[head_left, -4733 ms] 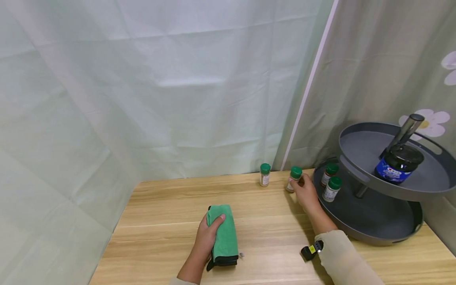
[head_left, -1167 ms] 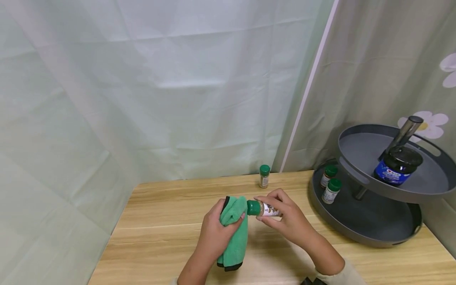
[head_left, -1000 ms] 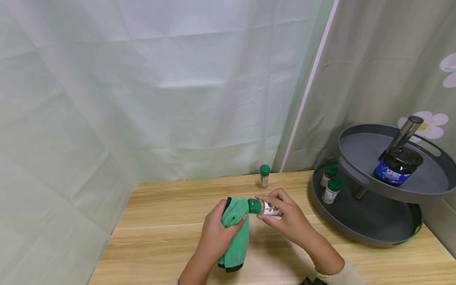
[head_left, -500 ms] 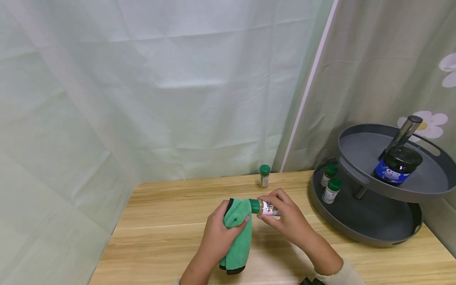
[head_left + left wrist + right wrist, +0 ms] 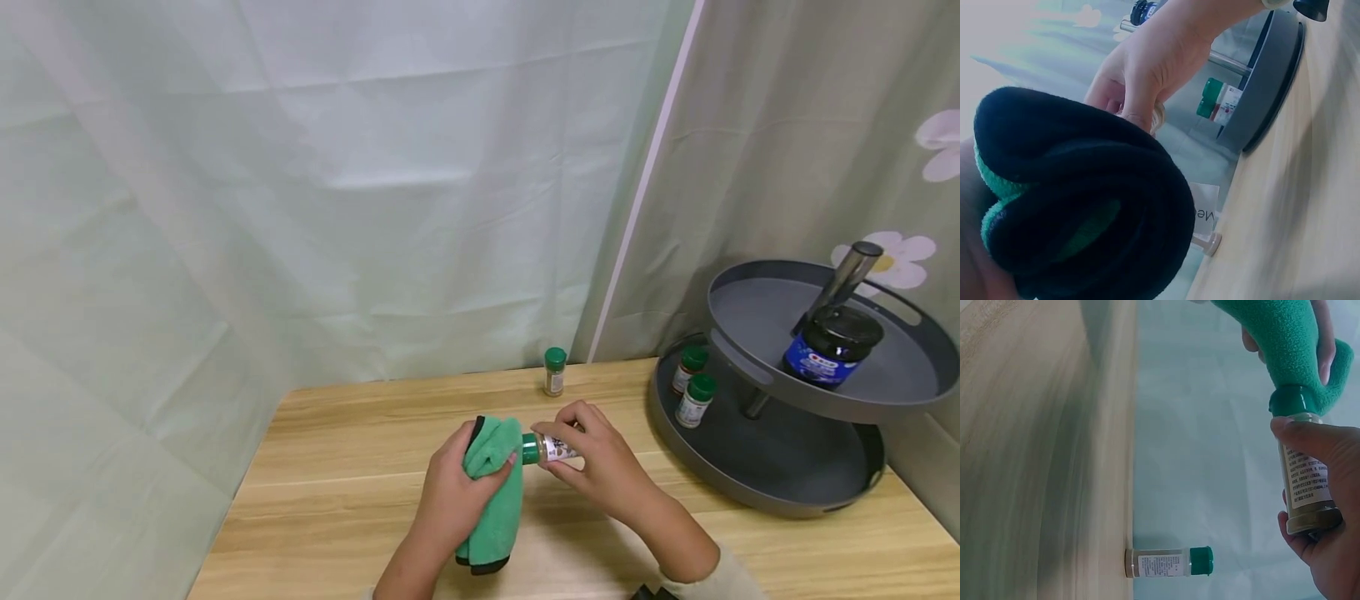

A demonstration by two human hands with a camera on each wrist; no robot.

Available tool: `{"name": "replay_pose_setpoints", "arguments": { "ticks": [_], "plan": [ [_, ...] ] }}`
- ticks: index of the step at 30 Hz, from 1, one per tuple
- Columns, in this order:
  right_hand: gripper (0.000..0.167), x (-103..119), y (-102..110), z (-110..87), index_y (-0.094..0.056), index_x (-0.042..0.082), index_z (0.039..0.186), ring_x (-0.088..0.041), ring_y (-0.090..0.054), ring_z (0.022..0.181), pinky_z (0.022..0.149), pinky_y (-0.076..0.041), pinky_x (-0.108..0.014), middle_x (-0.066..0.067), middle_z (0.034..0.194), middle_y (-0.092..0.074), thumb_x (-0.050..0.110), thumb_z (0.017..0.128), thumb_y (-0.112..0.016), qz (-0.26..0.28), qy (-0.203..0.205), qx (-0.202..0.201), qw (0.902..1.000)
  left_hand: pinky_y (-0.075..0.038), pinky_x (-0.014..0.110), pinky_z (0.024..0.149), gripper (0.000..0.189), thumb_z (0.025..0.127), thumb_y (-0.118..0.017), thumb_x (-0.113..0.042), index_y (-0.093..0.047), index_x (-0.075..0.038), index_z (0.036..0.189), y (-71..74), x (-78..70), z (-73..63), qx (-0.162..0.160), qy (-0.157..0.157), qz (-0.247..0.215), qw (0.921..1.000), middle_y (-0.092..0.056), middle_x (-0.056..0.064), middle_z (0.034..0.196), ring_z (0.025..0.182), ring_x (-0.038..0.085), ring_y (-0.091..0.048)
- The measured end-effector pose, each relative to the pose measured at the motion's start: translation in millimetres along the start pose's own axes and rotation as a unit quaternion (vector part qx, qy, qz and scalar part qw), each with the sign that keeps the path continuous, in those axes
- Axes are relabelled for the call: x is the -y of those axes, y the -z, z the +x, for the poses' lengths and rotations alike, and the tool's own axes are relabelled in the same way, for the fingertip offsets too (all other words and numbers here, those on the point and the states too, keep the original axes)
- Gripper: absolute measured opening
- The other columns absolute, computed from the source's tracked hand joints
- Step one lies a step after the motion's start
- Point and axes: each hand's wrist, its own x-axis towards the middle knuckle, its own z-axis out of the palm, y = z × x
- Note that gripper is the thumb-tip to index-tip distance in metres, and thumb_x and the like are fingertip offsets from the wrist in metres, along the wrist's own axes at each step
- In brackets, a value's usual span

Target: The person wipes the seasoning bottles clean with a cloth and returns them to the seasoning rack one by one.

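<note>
My left hand (image 5: 453,496) grips a folded green cloth (image 5: 501,508) with black edging, thumb across its front. In my right hand (image 5: 607,471) a small spice jar (image 5: 1304,475) is pinched between thumb and fingers. The jar lies sideways above the table, its green cap (image 5: 530,448) pressed against the cloth's upper part. Up close in the right wrist view, a fold of the cloth wraps over the cap. The cloth's dark rolled end (image 5: 1097,187) fills much of the left wrist view.
Another green-capped spice jar (image 5: 554,372) stands near the back edge of the wooden table (image 5: 337,450). At right is a two-tier grey tray stand (image 5: 757,467). Two spice jars (image 5: 692,404) stand on its lower tier, and a dark jar with a blue label (image 5: 828,350) on top.
Earlier my right hand held the spice jar upright on the table. Since then it has lifted, tipped and brought the jar to the cloth. Over the last second both hands shifted only slightly.
</note>
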Motion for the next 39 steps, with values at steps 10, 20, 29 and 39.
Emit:
{"name": "replay_pose_setpoints", "arguments": {
  "ticks": [10,20,29,39],
  "plan": [
    [0.051,4,-1,0.6,-0.069,0.025,0.125,-0.004,-0.046,0.096,0.077,-0.048,-0.022,0.009,0.106,-0.053,0.018,0.078,-0.088,0.059,-0.001,-0.009,0.9982,-0.057,0.029,0.083,0.039,0.087,-0.079,-0.039,-0.063,-0.024,0.119,5.9,3.6,2.8,0.000,0.016,-0.070,0.9974,-0.068,0.002,0.112,0.098,0.016,-0.066],
    [0.050,13,-3,-0.4,-0.066,0.019,0.131,-0.006,-0.056,0.095,0.074,-0.054,-0.020,0.004,0.113,-0.056,0.017,0.084,-0.083,0.178,-0.031,-0.011,0.9834,-0.059,0.036,0.077,0.035,0.095,-0.069,-0.024,-0.057,-0.011,0.125,16.6,-1.7,0.0,0.032,0.051,-0.243,0.9681,-0.065,0.009,0.107,0.089,0.021,-0.068],
    [0.049,20,-4,-1.0,-0.063,0.016,0.133,-0.007,-0.060,0.099,0.077,-0.054,-0.023,0.001,0.116,-0.065,0.011,0.087,-0.079,0.227,-0.021,-0.003,0.9737,-0.057,0.029,0.074,0.025,0.099,-0.058,-0.021,-0.052,-0.010,0.120,17.5,-2.8,-5.2,0.069,0.041,-0.305,0.9491,-0.063,-0.003,0.092,0.079,0.010,-0.065],
    [0.050,19,-7,-2.7,-0.059,0.017,0.136,-0.008,-0.062,0.104,0.092,-0.052,-0.025,0.004,0.115,-0.068,0.009,0.089,-0.077,0.227,-0.005,-0.003,0.9739,-0.055,0.029,0.075,0.021,0.102,-0.050,-0.027,-0.048,-0.012,0.117,15.3,-2.3,-6.5,0.086,0.033,-0.304,0.9482,-0.060,-0.003,0.091,0.081,0.010,-0.063]
  ]
}}
